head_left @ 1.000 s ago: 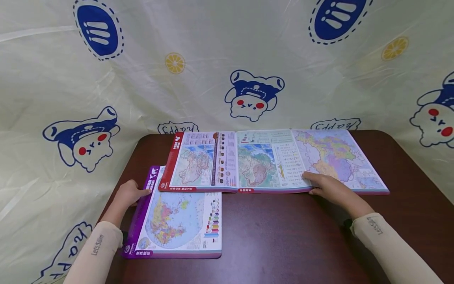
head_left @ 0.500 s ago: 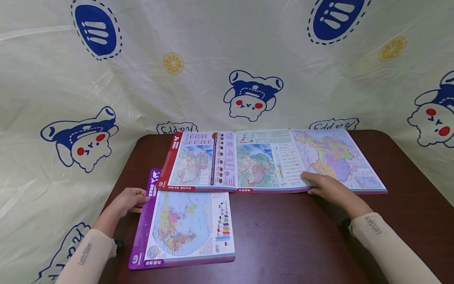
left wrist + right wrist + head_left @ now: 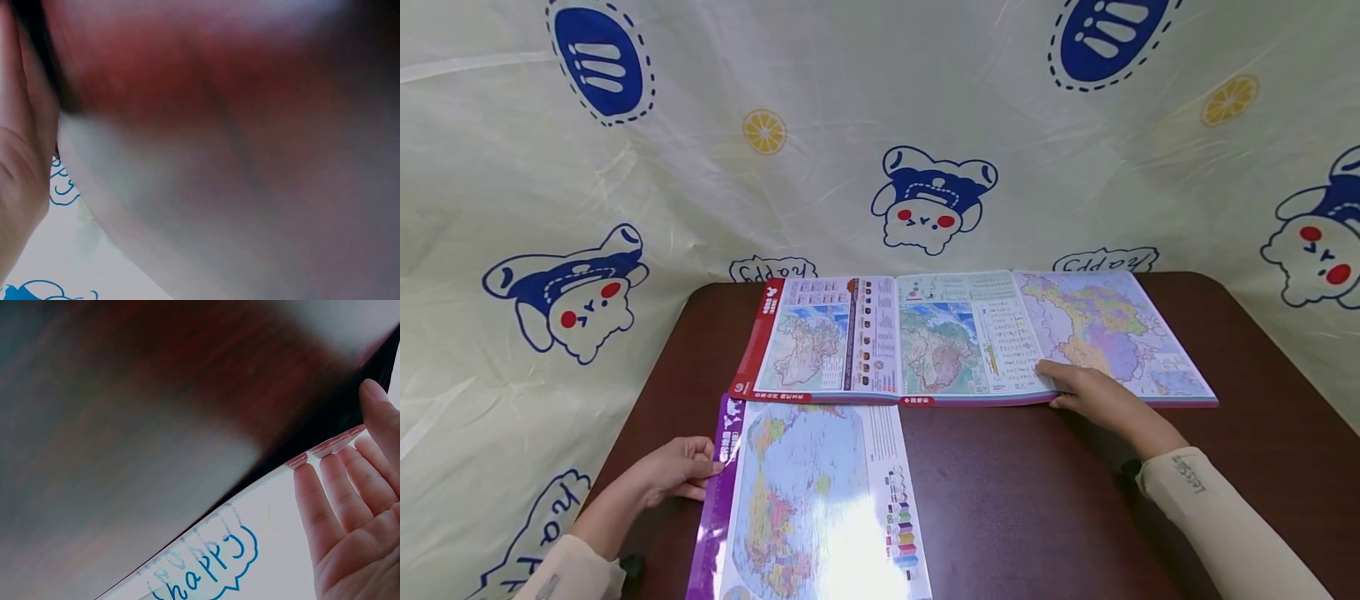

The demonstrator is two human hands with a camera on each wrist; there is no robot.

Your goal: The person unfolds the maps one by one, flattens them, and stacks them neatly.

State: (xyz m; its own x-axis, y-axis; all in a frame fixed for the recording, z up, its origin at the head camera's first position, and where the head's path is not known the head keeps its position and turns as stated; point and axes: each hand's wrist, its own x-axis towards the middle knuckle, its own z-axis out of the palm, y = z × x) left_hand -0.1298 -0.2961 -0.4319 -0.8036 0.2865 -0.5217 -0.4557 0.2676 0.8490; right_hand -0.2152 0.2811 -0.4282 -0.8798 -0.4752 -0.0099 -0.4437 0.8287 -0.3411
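Observation:
In the head view my left hand point(image 3: 677, 471) pinches the purple left edge of a world map sheet point(image 3: 797, 492). Its far end meets the near edge of a red-bordered fold-out map point(image 3: 827, 350), and glare whitens its lower middle. The fold-out map lies spread in three panels across the back of the table. My right hand point(image 3: 1093, 398) grips the fold-out map's near edge between its middle and right panels, fingers on top and thumb at the edge. In the right wrist view, straight fingers point(image 3: 315, 506) meet the edge. The left wrist view is mostly a blur beside my hand point(image 3: 25, 150).
The dark wooden table point(image 3: 1022, 508) has rounded far corners. A pale curtain point(image 3: 820, 200) printed with blue cartoon figures hangs right behind it and down the left side.
My left hand has drawn the world map sheet towards me and a little right, so the fold-out map no longer covers its far part. My right hand and the fold-out map have stayed put.

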